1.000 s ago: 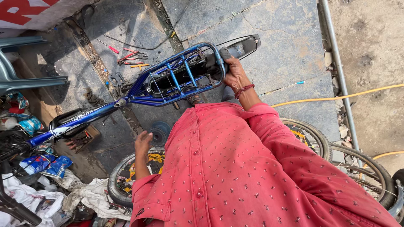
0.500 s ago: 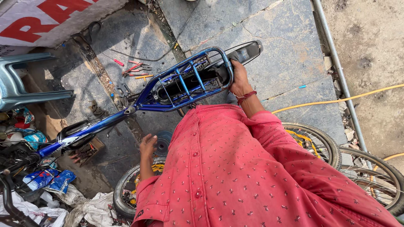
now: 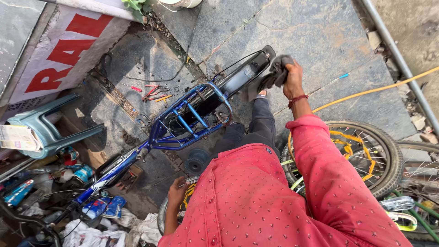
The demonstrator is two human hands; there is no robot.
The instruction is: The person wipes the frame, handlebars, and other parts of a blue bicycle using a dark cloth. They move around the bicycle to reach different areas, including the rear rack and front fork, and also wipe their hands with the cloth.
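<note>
Head: dark crumpled rag (image 3: pixel 273 73), R hand (image 3: pixel 292 80).

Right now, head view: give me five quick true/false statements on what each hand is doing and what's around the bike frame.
1. The right hand holds a dark rag at the black mudguard. True.
2. The bike frame is red. False: it is blue.
3. The left hand rests low on a wheel. True.
4. The plastic stool stands right of the frame. False: it is left.
5. A yellow hose crosses the paving. True.
</note>
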